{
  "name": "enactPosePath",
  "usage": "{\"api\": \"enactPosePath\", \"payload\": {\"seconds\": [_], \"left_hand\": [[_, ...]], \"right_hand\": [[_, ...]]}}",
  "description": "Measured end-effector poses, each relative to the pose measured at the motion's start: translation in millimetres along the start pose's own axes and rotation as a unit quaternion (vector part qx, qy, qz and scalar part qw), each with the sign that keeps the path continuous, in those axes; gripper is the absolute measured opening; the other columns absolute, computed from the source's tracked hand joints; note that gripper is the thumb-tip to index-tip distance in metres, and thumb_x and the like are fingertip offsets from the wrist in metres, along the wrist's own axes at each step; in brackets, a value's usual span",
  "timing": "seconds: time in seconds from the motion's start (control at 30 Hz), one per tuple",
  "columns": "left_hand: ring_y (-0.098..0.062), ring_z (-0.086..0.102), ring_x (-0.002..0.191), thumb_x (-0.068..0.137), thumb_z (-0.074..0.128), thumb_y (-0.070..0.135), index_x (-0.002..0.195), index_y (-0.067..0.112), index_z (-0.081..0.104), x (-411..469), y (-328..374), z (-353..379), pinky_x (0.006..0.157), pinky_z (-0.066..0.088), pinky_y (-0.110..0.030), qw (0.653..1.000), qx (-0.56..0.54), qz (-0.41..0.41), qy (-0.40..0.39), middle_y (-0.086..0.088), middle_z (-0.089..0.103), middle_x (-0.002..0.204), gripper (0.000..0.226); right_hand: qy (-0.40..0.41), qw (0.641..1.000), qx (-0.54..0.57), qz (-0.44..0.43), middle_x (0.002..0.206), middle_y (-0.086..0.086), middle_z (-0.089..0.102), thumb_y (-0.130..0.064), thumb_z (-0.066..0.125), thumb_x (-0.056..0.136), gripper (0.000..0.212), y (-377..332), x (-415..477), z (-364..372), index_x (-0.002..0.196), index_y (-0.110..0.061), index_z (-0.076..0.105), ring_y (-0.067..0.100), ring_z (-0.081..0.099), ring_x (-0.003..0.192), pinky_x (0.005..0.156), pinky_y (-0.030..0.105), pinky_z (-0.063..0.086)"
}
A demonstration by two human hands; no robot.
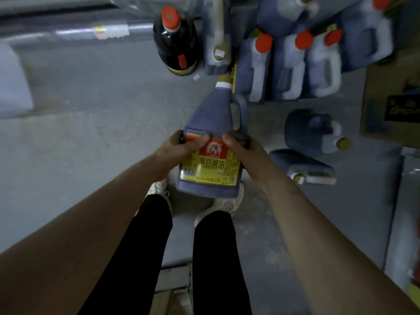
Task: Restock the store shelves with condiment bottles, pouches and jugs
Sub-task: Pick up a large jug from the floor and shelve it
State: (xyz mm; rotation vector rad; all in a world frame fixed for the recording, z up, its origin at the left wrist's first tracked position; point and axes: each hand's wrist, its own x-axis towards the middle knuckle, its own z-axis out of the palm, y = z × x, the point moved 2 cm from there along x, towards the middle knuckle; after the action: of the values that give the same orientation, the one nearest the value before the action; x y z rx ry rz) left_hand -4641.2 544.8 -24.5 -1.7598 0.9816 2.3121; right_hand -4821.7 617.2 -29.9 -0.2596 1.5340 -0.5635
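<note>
Both hands hold one big blue jug (213, 114) in the air, above the person's white shoes (223, 204). The left hand (181, 146) grips the left side, with its thumb on the yellow label. The right hand (241, 147) grips the right side, just under the handle (239, 112).

The jug lies long-ways, pointing away from the person. Its cap (223, 81) is the far end and its flat bottom is the near end, by the feet. The cap points at a row of jugs with orange caps (288, 69), which stand close together ahead. A dark bottle (175, 44) stands to their left. Two more jugs (309, 133) lie tipped over on the floor (91, 133), off to the right.

I think the jug must be stood up before it joins the row. The right hand is nearer the handle.
</note>
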Motion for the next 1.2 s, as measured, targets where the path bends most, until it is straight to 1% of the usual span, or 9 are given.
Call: {"api": "enactPosePath", "payload": {"seconds": [0.17, 0.3, 0.4, 0.47, 0.6, 0.7, 0.87, 1.03, 1.2], "left_hand": [[-0.019, 0.073, 0.094, 0.07, 0.071, 0.049, 0.117, 0.021, 0.061, -76.8, 54.5, 9.5, 0.079, 0.059, -0.033, 1.0, 0.008, 0.021, -0.014, -0.002, 0.074, 0.107, 0.056], [-0.021, 0.074, 0.092, 0.078, 0.072, 0.048, 0.108, 0.024, 0.061, -139.0, 92.3, 21.1, 0.081, 0.059, -0.037, 0.999, 0.006, 0.029, 0.017, -0.003, 0.074, 0.106, 0.04], [-0.017, 0.073, 0.09, 0.085, 0.071, 0.044, 0.12, 0.018, 0.058, -187.0, 122.5, 26.4, 0.072, 0.06, -0.029, 0.999, 0.011, 0.043, 0.024, -0.004, 0.072, 0.11, 0.046], [-0.01, 0.073, 0.083, 0.084, 0.072, 0.045, 0.113, 0.021, 0.058, -220.8, 145.7, 27.6, 0.063, 0.057, -0.021, 0.997, 0.02, 0.068, 0.032, 0.001, 0.072, 0.103, 0.04], [-0.006, 0.073, 0.076, 0.083, 0.072, 0.048, 0.097, 0.027, 0.061, -281.4, 191.6, 31.1, 0.064, 0.055, -0.019, 0.992, 0.042, 0.111, 0.047, 0.01, 0.075, 0.086, 0.028], [-0.002, 0.071, 0.067, 0.083, 0.071, 0.048, 0.094, 0.027, 0.062, -324.8, 228.9, 32.6, 0.053, 0.052, -0.013, 0.987, 0.049, 0.147, 0.036, 0.017, 0.074, 0.073, 0.026], [-0.008, 0.073, 0.074, 0.081, 0.07, 0.055, 0.099, 0.026, 0.064, -399.5, 286.4, 32.0, 0.063, 0.055, -0.022, 0.976, 0.078, 0.201, 0.046, 0.009, 0.076, 0.084, 0.035], [-0.018, 0.075, 0.088, 0.082, 0.073, 0.053, 0.112, 0.017, 0.068, -470.1, 334.4, 29.3, 0.084, 0.059, -0.036, 0.957, 0.089, 0.275, 0.034, 0.0, 0.077, 0.096, 0.047], [-0.014, 0.074, 0.087, 0.056, 0.079, 0.072, 0.11, 0.023, 0.065, -534.7, 380.9, 24.5, 0.086, 0.058, -0.037, 0.929, 0.112, 0.351, 0.043, 0.004, 0.077, 0.099, 0.074]], "right_hand": [[0.003, 0.999, 0.034, -0.029, 0.107, 0.005, 0.077, -0.044, 0.074, 0.088, 0.022, -55.8, -77.8, 2.2, 0.102, -0.028, 0.075, 0.022, 0.073, 0.103, 0.099, 0.048, 0.054], [0.034, 0.995, 0.085, -0.033, 0.117, 0.006, 0.074, -0.037, 0.074, 0.09, 0.046, -95.1, -142.7, 7.2, 0.129, -0.015, 0.062, 0.023, 0.072, 0.107, 0.096, 0.045, 0.056], [0.076, 0.991, 0.101, -0.043, 0.113, 0.005, 0.075, -0.036, 0.078, 0.086, 0.045, -128.1, -195.4, 12.1, 0.124, -0.016, 0.065, 0.023, 0.073, 0.102, 0.096, 0.048, 0.057], [0.098, 0.988, 0.109, -0.058, 0.111, 0.004, 0.076, -0.037, 0.079, 0.084, 0.044, -153.1, -232.7, 15.9, 0.121, -0.018, 0.066, 0.023, 0.074, 0.1, 0.093, 0.048, 0.058], [0.126, 0.98, 0.117, -0.099, 0.099, 0.003, 0.079, -0.041, 0.081, 0.082, 0.04, -198.3, -295.8, 22.6, 0.112, -0.018, 0.069, 0.023, 0.076, 0.09, 0.082, 0.043, 0.062], [0.129, 0.977, 0.109, -0.131, 0.105, 0.005, 0.077, -0.047, 0.081, 0.081, 0.049, -235.6, -334.7, 27.3, 0.119, -0.019, 0.067, 0.025, 0.075, 0.096, 0.091, 0.049, 0.059], [0.136, 0.967, 0.105, -0.188, 0.107, 0.005, 0.077, -0.048, 0.081, 0.079, 0.05, -297.1, -402.1, 43.1, 0.119, -0.023, 0.065, 0.025, 0.074, 0.098, 0.094, 0.049, 0.057], [0.126, 0.948, 0.082, -0.279, 0.097, 0.003, 0.079, -0.044, 0.084, 0.07, 0.045, -348.4, -471.4, 57.7, 0.106, -0.021, 0.071, 0.021, 0.077, 0.089, 0.07, 0.033, 0.062], [0.128, 0.923, 0.078, -0.355, 0.098, 0.004, 0.079, -0.039, 0.087, 0.073, 0.043, -397.7, -527.7, 66.8, 0.108, -0.021, 0.069, 0.023, 0.077, 0.089, 0.069, 0.033, 0.061]]}}
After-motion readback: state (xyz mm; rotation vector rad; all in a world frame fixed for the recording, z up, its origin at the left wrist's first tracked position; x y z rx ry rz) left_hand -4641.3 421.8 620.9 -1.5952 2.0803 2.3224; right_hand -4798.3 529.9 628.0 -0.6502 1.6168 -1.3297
